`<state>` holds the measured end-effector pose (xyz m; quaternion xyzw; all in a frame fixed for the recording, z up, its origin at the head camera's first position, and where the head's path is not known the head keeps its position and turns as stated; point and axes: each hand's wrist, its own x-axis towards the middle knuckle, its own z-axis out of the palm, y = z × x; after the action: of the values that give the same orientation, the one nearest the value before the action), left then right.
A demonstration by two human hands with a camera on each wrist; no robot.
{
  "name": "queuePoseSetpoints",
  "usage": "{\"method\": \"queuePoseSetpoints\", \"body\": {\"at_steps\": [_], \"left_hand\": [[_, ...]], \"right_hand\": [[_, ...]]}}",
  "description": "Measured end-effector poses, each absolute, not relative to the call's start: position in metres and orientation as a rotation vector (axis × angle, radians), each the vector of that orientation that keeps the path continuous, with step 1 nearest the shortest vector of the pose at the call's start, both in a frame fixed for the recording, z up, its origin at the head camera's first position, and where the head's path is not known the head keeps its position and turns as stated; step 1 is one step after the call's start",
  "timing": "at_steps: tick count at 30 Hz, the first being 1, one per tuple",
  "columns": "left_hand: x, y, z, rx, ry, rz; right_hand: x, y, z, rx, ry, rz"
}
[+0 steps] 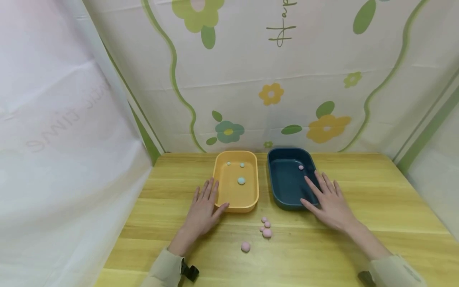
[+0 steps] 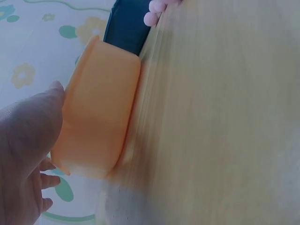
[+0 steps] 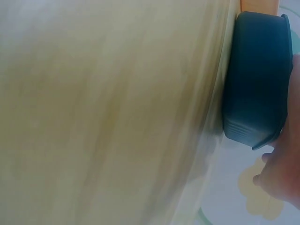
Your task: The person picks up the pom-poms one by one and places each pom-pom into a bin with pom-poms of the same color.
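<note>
Five small, round pink balls (image 1: 267, 233) lie on the wooden bench (image 1: 305, 255), near of and between your left hand (image 1: 202, 211) and right hand (image 1: 331, 205), closer to the left; both hands' fingers are straight, gripping nothing.

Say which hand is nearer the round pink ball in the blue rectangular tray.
Right. The right hand is close, right of the pink ball; the left hand is well left, at the orange rectangular tray.

Yellow rect tray (image 1: 227, 196), upright on L, holds 3 pale-blue balls (image 1: 241, 181). Dk-blue tray (image 1: 287, 189) just beside it on R, w/ 1 pink ball (image 1: 301, 168) inside. 5 pink balls (image 1: 267, 233) lie in front, 4 clustered, 1 apart.
</note>
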<state>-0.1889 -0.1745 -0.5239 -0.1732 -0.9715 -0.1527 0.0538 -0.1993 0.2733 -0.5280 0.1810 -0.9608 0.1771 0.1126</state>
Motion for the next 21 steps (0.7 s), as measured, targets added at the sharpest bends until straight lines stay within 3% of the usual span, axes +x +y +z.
{"method": "queuePoseSetpoints", "body": {"at_steps": [21], "left_hand": [[-0.152, -0.157, -0.523, -1.031, -2.332, -0.715]], "right_hand": [[-0.200, 0.274, -0.528, 0.486, -2.853, 0.446]]}}
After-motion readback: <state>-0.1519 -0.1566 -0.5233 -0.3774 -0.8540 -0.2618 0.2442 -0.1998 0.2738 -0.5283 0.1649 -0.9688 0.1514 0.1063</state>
